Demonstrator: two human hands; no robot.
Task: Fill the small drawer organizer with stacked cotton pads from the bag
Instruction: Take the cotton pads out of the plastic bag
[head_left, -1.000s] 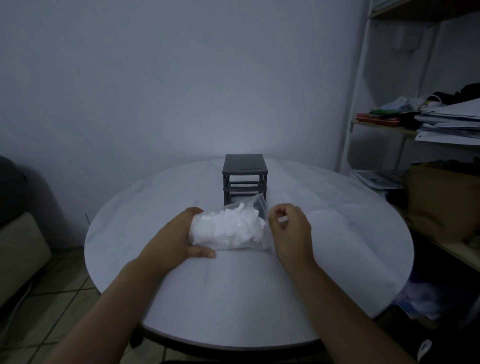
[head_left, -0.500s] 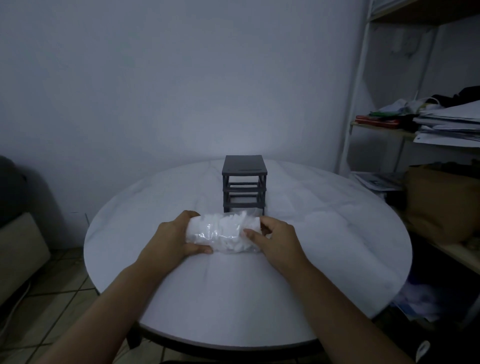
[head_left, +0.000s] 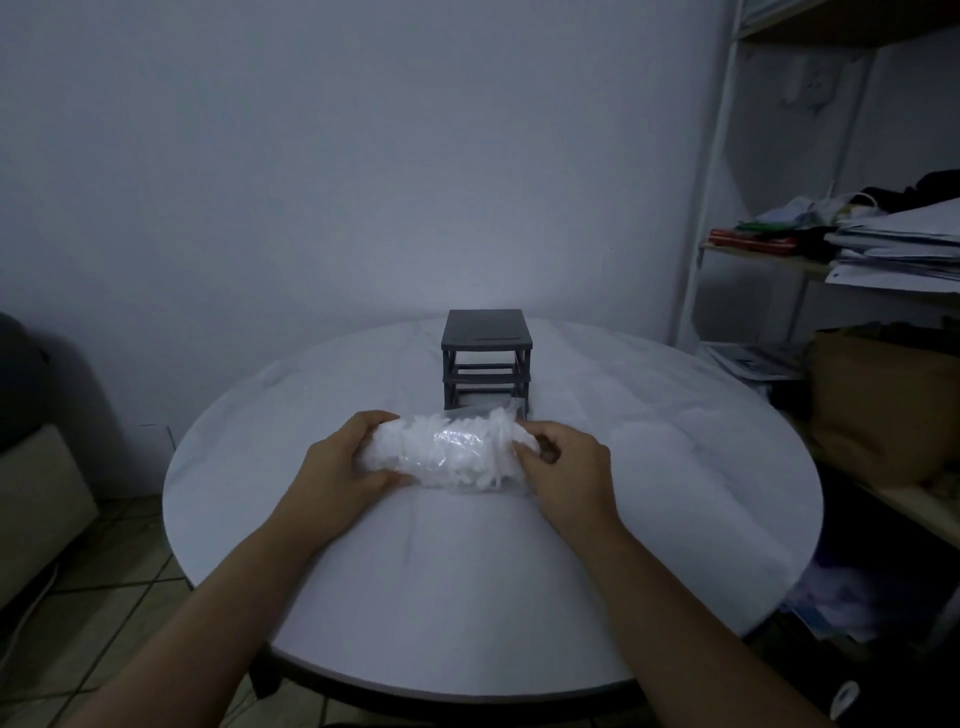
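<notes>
Clear crinkled bag (head_left: 447, 456) of white cotton pads, left hand (head_left: 340, 464) and right hand (head_left: 566, 467) gripping its ends

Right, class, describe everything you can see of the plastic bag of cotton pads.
The bag is clear, crinkly plastic with glints of light, packed with white cotton pads. It lies on its side, lengthwise left to right, low over the round white table, just in front of the dark grey drawer organizer. The left hand grips its left end; the right hand pinches its right end, where the pads bulge. Whether it rests on the table is unclear.
</notes>
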